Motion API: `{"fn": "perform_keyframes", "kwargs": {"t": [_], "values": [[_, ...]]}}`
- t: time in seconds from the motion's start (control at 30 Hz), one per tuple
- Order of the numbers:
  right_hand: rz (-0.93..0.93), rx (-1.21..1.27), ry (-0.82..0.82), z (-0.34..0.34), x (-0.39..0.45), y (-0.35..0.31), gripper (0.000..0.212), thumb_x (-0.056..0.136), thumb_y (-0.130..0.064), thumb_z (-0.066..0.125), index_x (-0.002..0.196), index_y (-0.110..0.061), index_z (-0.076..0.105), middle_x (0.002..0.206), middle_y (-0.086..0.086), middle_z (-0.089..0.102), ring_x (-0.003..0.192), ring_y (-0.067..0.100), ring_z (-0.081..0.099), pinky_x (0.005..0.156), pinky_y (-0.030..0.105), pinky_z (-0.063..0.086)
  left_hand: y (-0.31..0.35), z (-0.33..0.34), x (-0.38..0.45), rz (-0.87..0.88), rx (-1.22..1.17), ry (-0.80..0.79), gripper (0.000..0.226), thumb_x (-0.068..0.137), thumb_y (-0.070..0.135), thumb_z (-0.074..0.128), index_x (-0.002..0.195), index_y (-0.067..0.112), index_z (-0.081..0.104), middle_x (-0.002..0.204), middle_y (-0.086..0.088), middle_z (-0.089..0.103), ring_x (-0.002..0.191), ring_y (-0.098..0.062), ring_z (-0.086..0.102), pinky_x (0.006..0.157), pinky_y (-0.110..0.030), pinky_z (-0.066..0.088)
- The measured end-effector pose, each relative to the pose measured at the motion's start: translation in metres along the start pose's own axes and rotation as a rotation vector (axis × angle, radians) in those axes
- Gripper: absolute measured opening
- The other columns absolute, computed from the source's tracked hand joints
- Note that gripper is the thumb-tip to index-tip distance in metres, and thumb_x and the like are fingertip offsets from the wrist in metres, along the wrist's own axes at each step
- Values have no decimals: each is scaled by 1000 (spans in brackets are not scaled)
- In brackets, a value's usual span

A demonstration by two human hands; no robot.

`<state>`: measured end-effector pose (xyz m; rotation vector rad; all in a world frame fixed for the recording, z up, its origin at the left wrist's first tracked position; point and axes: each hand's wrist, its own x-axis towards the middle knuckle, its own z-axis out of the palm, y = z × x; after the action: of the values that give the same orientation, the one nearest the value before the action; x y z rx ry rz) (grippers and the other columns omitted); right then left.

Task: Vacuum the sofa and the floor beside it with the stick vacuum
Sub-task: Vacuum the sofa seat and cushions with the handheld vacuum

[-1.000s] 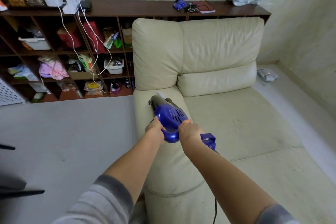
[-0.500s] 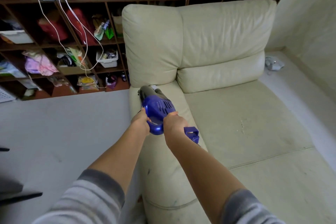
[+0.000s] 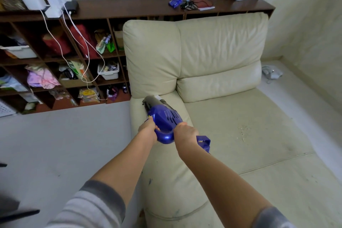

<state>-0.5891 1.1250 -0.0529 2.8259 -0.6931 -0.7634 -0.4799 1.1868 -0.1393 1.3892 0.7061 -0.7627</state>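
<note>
Hands (image 3: 167,132) round vacuum (image 3: 162,116), nozzle hidden.

The vacuum (image 3: 162,116) sits on the sofa's (image 3: 218,57) left arm, nose near the back cushion. Left hand (image 3: 148,131) is on its left side, right hand (image 3: 185,133) on its right, at the handle. Crumbs (image 3: 243,132) lie on the seat, to the right. Shelves (image 3: 61,57) stand behind the sofa & to its left. The floor (image 3: 64,153) is on the left.
</note>
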Motion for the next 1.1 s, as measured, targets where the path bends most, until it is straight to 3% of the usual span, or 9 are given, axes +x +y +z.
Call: {"fn": "perform_keyframes", "kwargs": {"t": [0.17, 0.23, 0.4, 0.6, 0.9, 1.03, 1.1], "values": [[22, -3, -13, 14, -29, 4, 59, 92, 0, 53, 142, 9, 22, 127, 16, 54, 110, 25, 61, 90, 30, 49, -25, -7, -24, 3, 5, -33, 26, 95, 35, 55, 91, 9, 60, 70, -4, 60, 65, -18, 58, 79, -33, 54], [55, 32, -33, 16, -28, 5, 59, 91, -1, 55, 142, 7, 25, 123, 13, 56, 107, 24, 61, 88, 30, 50, -28, -6, -29, -9, 20, -56, 25, 93, 34, 57, 101, 11, 62, 82, -7, 69, 78, -23, 67, 87, -38, 55], [60, 94, -51, 8, -6, 0, 57, 90, -2, 55, 140, 5, 29, 121, 13, 57, 105, 23, 62, 86, 29, 50, -11, 0, -17, -10, 68, -35, 28, 95, 35, 55, 107, 11, 61, 94, -11, 70, 89, -27, 68, 91, -42, 54], [96, 160, -97, -6, 46, -6, 60, 91, -3, 56, 142, 5, 26, 120, 13, 57, 105, 25, 62, 83, 30, 50, 21, 18, 26, -20, 135, -7, 29, 96, 38, 53, 97, 10, 60, 96, -10, 69, 90, -25, 67, 93, -40, 54], [73, 149, -110, -12, 93, 6, 56, 92, -2, 54, 141, 5, 27, 121, 13, 57, 107, 25, 62, 85, 29, 50, 42, 50, 60, -16, 167, 34, 29, 98, 37, 50, 95, 10, 59, 76, -6, 59, 69, -19, 57, 83, -34, 53], [46, 101, -74, -12, 84, 19, 52, 92, -1, 54, 138, 3, 32, 122, 12, 56, 107, 24, 61, 85, 29, 49, 41, 58, 45, -19, 170, 18, 26, 97, 36, 51, 95, 12, 58, 89, -8, 66, 88, -24, 65, 91, -37, 53], [43, 117, -54, -11, 77, 24, 45, 92, -1, 54, 134, 1, 38, 121, 11, 56, 106, 23, 61, 84, 27, 48, 39, 59, 37, -16, 169, 17, 24, 97, 35, 52, 96, 12, 58, 88, -8, 65, 86, -23, 63, 91, -36, 53]]}}
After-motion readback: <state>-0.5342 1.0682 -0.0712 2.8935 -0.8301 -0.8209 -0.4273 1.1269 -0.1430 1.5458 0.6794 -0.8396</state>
